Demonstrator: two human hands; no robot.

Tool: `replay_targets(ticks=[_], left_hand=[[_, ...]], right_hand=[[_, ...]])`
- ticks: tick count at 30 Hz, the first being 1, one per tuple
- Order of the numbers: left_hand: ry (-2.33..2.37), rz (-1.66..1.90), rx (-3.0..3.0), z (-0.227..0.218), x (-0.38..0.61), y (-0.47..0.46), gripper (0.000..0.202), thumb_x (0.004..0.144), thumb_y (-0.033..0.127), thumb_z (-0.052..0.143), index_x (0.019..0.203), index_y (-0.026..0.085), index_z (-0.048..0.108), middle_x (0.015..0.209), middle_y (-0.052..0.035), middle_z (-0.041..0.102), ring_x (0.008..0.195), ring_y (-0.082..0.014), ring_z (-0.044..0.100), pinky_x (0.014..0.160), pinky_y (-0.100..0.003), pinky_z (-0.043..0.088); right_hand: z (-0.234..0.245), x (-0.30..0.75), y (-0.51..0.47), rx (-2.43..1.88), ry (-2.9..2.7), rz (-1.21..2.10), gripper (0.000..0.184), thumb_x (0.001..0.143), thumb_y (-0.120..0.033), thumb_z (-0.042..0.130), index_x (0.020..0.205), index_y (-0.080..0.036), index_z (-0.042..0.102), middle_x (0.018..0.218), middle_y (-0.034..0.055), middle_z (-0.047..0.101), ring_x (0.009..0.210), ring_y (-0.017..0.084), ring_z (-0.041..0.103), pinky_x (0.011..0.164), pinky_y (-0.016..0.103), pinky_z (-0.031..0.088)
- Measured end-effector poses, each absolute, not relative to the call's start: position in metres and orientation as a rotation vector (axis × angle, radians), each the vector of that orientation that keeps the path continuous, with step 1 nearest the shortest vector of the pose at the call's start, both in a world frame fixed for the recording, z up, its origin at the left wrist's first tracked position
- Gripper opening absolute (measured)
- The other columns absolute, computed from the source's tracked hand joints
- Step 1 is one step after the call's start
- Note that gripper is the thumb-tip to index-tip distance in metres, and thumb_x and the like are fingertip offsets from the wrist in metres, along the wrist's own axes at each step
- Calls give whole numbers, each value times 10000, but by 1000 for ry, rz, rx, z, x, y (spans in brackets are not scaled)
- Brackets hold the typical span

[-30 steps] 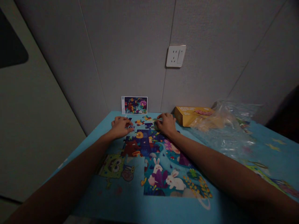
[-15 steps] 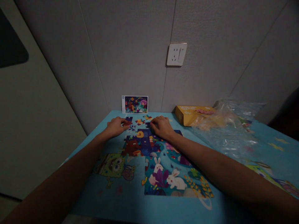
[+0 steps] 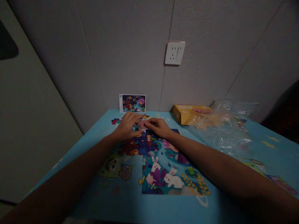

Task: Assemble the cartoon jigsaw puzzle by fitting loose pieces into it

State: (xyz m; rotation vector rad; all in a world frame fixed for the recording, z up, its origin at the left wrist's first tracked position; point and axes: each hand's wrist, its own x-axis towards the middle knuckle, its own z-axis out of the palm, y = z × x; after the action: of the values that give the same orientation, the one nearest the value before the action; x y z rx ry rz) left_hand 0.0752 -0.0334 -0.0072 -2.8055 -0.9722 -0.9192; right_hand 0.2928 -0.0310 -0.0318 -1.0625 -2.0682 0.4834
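A partly joined jigsaw puzzle (image 3: 161, 169) with white rabbits and dark blue areas lies on a light blue tabletop (image 3: 130, 202). My left hand (image 3: 127, 127) and my right hand (image 3: 158, 127) rest side by side at the puzzle's far edge, fingers curled and meeting over a pinkish piece (image 3: 142, 123). Several loose pieces (image 3: 116, 120) lie just beyond the hands. The light is dim, so the fingertips are hard to make out.
A small reference picture card (image 3: 132, 103) leans on the grey wall behind the puzzle. A yellow box (image 3: 190, 113) and crumpled clear plastic bag (image 3: 224, 127) lie at the back right. A white wall socket (image 3: 174, 53) sits above. The table edge falls off at left.
Both hands have moved toward each other: the left hand shifted right, the right hand shifted left, and they now meet over a pinkish piece at the puzzle's far edge.
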Motion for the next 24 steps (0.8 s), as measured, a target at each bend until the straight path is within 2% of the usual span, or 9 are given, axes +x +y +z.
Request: replay_targets(ticks=[2,6,11,14,18,21,24], left_hand=[[-909,-851,-2833,-8,79,-34,632,821,336,653,1408,234,443,1311,-99,557,1207,-296,463,1054,-478,345],[-1100,-942,-2681,-13,68,-24,629,832,389,625,1408,210,446,1291,-111,551,1198,-301,446,1047,-475,349],[-1599,-815,-2458,-24,46,-5,505,828,467,570,1259,206,612,1247,-110,583,1192,-332,429,1024,-489,358],[-1780,-660,-2445,-30,46,0,550,828,558,534,1247,218,636,1297,-123,576,1228,-385,394,998,-552,355],[-1801,-580,-2485,-34,60,3,634,831,645,475,1302,240,602,1368,-125,540,1249,-421,362,974,-596,341],[-1840,-536,-2478,-36,68,5,633,811,709,450,1248,294,644,1365,-116,533,1216,-430,391,960,-623,321],[-1916,-553,-2450,-36,72,8,606,771,721,506,1187,315,678,1344,-116,532,1200,-431,411,946,-628,325]], right_hand=[[-33,294,-28,-1119,-2014,491,330,928,-390,495,853,-156,716,772,13,681,719,146,574,671,234,385],[-31,300,-24,-1455,-1799,201,359,945,-376,457,834,-154,716,799,65,683,804,188,579,716,269,393],[-32,302,-22,-1968,-1740,-114,401,953,-386,438,937,-113,731,1034,205,659,1020,315,549,821,394,409],[-34,300,-24,-2074,-1722,-216,402,927,-411,491,1031,-77,690,1134,249,592,1101,369,496,861,455,401],[-34,296,-27,-2012,-1683,-277,404,889,-390,558,1162,-93,590,1152,224,561,1098,348,483,875,441,397],[-35,295,-28,-1937,-1754,-247,330,898,-346,532,1143,-133,591,1128,190,565,1079,325,491,866,415,398],[-36,296,-27,-1900,-1786,-213,312,896,-352,532,1126,-153,604,1107,172,567,1074,320,495,861,409,397]])
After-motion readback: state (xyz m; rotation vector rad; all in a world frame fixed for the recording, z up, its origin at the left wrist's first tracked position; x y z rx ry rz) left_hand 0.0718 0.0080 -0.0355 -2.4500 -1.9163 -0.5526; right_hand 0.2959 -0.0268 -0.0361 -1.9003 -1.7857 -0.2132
